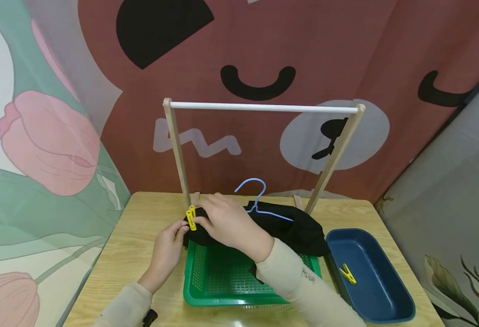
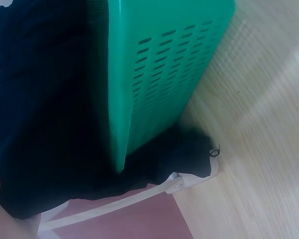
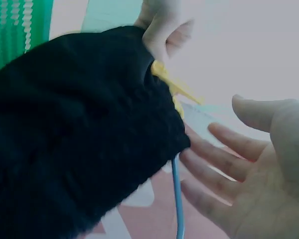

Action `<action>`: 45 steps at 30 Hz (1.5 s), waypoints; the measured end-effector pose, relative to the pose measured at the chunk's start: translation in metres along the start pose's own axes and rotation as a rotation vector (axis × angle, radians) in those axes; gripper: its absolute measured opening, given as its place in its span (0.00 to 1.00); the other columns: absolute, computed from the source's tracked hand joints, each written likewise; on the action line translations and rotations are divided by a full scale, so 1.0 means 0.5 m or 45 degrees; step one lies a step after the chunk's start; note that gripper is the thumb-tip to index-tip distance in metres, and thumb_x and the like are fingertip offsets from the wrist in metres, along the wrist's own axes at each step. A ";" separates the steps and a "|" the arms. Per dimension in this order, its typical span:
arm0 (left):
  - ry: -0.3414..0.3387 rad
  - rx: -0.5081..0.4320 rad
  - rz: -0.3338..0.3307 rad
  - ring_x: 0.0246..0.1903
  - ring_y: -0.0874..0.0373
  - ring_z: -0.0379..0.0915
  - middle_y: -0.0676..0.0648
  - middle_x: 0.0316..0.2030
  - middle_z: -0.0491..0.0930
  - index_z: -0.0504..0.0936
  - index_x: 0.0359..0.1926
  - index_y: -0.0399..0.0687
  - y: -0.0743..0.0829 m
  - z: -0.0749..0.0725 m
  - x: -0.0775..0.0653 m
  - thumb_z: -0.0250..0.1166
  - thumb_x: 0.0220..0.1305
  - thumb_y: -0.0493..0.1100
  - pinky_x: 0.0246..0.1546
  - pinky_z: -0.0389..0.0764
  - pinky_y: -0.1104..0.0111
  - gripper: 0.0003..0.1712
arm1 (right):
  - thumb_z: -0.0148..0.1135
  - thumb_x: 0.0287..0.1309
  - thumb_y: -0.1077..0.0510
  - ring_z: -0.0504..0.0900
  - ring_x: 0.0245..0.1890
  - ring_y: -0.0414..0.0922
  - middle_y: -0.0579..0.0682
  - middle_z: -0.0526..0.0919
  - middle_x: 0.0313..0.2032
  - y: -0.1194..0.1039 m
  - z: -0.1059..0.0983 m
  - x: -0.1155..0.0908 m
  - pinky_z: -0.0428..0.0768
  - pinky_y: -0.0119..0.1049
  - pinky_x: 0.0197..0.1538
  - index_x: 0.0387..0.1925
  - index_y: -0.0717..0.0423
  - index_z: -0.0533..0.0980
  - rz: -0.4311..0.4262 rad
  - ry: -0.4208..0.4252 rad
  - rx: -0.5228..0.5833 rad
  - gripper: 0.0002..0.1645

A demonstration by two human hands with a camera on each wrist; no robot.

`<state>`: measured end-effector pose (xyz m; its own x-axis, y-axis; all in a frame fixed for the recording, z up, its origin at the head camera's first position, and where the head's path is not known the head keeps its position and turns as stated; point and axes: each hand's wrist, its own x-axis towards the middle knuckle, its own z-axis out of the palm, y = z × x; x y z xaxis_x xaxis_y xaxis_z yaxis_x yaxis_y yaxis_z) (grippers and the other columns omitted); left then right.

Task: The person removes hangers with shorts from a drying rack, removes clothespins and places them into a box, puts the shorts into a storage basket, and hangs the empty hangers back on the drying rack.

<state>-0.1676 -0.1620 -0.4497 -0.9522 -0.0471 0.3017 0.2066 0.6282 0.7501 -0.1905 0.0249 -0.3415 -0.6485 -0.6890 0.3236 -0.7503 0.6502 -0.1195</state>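
Clothespin (image 1: 191, 218) at edge of cloth (image 1: 294, 234)

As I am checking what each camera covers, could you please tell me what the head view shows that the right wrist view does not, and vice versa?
Only the head view shows the blue tray, the loose clip lying in it, and the white bar.

Only the right wrist view shows the palm of the right hand, which holds nothing.

Both show the left hand pinching the black cloth, the yellow clip at the cloth's edge, and parts of the hanger and green basket.
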 end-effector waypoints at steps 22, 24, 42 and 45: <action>0.100 0.026 0.099 0.25 0.58 0.70 0.43 0.32 0.83 0.84 0.38 0.36 -0.003 0.001 -0.013 0.62 0.67 0.31 0.27 0.74 0.67 0.05 | 0.68 0.63 0.51 0.82 0.32 0.37 0.46 0.85 0.41 -0.023 0.063 0.041 0.77 0.27 0.31 0.51 0.54 0.80 0.220 -0.007 0.192 0.17; 0.110 0.023 0.112 0.22 0.60 0.66 0.45 0.30 0.82 0.84 0.37 0.36 -0.004 0.002 -0.014 0.62 0.67 0.31 0.24 0.71 0.69 0.04 | 0.69 0.61 0.57 0.81 0.32 0.37 0.46 0.84 0.40 -0.029 0.063 0.039 0.76 0.26 0.31 0.48 0.54 0.79 0.219 0.012 0.255 0.15; 0.074 0.001 0.063 0.20 0.60 0.63 0.45 0.31 0.82 0.85 0.41 0.37 0.000 0.000 -0.011 0.61 0.69 0.33 0.21 0.67 0.70 0.07 | 0.70 0.56 0.67 0.76 0.27 0.37 0.46 0.80 0.32 -0.036 0.063 0.028 0.73 0.22 0.30 0.34 0.54 0.77 0.133 0.204 0.369 0.09; 0.063 -0.001 0.048 0.20 0.60 0.62 0.44 0.31 0.82 0.85 0.42 0.37 0.000 0.000 -0.010 0.60 0.69 0.33 0.21 0.67 0.70 0.07 | 0.70 0.55 0.68 0.75 0.26 0.37 0.47 0.80 0.31 -0.035 0.058 0.027 0.73 0.22 0.30 0.33 0.55 0.77 0.111 0.239 0.381 0.10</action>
<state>-0.1628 -0.1617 -0.4515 -0.9316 -0.0615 0.3583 0.2424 0.6296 0.7382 -0.1897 -0.0053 -0.3622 -0.6975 -0.5465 0.4634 -0.7158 0.5619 -0.4146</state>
